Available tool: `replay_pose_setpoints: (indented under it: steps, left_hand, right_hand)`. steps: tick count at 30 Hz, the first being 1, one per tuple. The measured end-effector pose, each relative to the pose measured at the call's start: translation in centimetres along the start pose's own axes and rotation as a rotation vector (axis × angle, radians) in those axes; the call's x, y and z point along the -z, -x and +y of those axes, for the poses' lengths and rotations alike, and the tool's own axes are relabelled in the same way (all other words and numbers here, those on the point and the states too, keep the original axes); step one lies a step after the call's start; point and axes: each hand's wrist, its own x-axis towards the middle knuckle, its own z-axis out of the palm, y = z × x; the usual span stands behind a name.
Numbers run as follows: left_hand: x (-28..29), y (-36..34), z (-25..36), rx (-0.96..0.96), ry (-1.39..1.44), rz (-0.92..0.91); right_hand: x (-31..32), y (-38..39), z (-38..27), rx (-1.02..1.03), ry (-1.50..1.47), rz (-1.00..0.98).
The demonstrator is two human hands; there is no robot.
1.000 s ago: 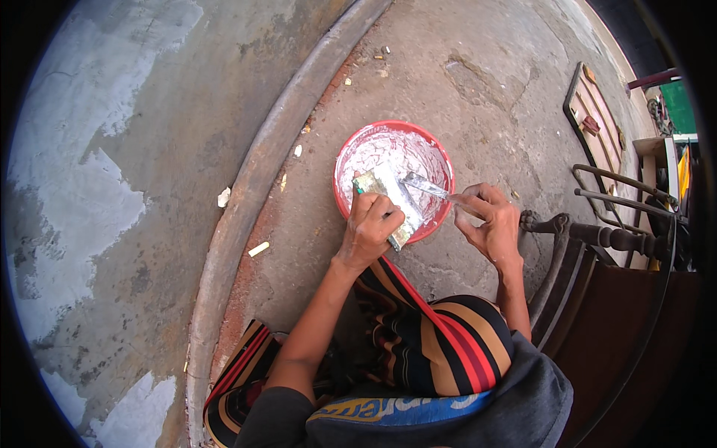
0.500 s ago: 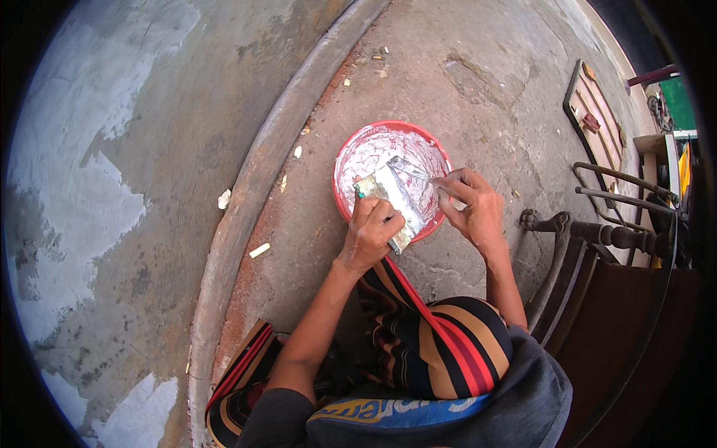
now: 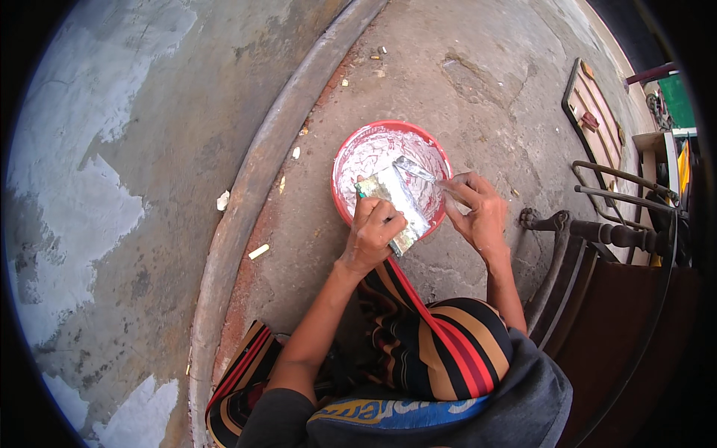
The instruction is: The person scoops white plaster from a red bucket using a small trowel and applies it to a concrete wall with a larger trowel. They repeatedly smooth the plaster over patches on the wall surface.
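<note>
A red basin (image 3: 352, 136) stands on the ground in front of me, its inside smeared with white paste (image 3: 376, 153). My left hand (image 3: 371, 233) grips a wide, flat, metal-faced scraper (image 3: 404, 198) over the basin's near side. Dried residue marks the scraper's ends, and a little green shows at its upper left. Between the fingertips of my right hand (image 3: 476, 214) is a narrow putty knife (image 3: 416, 170), its handle mostly hidden. The knife's blade points left, at the upper right edge of the scraper; whether they touch I cannot tell.
A raised concrete edge (image 3: 249, 179) curves along my left. Small pale scraps, such as a yellowish piece (image 3: 258, 252), lie near it. To my right stand dark wooden furniture (image 3: 597, 237) and a metal tube frame (image 3: 627, 198). A framed panel (image 3: 595, 123) lies farther off.
The putty knife has shifted slightly right along the scraper, and its blade has turned a little. My right hand moved slightly with it; my left hand has barely moved.
</note>
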Motion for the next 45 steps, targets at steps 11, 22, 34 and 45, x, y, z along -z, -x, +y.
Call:
replay_pose_setpoints:
  steps: [11, 22, 34, 45]
  left_hand:
    - [1.2, 0.6, -4.5, 0.988, 1.627, 0.532]
    - [0.6, 0.3, -3.5, 1.015, 1.33, 0.572]
    - [3.7, 1.5, -8.1, 1.209, 1.269, 0.89]
    - [2.8, 4.7, -9.3, 1.369, 1.587, 0.646]
  right_hand:
    - [-2.3, 1.2, 3.7, -0.482, -0.8, -0.04]
    - [-1.8, 2.2, 3.6, -0.367, -0.709, -0.028]
    - [-2.0, 1.4, 4.7, -0.171, 0.13, -0.22]
    - [-8.3, -2.3, 8.2, -0.164, 0.384, -0.212]
